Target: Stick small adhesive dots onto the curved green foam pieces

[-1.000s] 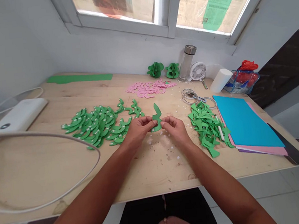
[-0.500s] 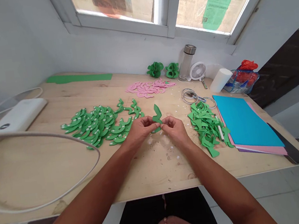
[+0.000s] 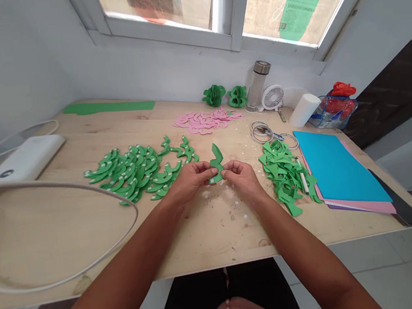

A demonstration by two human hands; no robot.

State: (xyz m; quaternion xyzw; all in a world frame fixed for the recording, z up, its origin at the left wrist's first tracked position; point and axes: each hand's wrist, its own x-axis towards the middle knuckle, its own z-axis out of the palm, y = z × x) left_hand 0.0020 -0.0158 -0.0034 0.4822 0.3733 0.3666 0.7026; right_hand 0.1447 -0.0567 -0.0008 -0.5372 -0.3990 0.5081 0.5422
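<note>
While both forearms reach in over the near edge of the table [image 3: 209, 244], the two hands meet around one small curved green piece [image 3: 216, 152], held just above the wood near the middle. Thumb and fingers of the left hand [image 3: 195, 177] are pinched on its left side; the right hand [image 3: 239, 174] has its fingertips closed on the opposite edge, low down. One pointed end of the piece sticks up past the fingers, and a small white patch shows near its bottom.

Just beside the left hand I see a spread of green cutouts [image 3: 133, 173], overlapping in rows, many with white patches at their ends. Off to the right of the right hand, a heap of green scraps [image 3: 282, 167] lies with a white pen [image 3: 304, 182] on it, next to a blue sheet [image 3: 342, 165] stacked over pink ones. Beyond the hands sit pink cutouts [image 3: 205, 122], and against the wall two ruffled green ornaments [image 3: 214, 96] stand near a clear bottle [image 3: 256, 88] and a little white fan [image 3: 272, 97].
</note>
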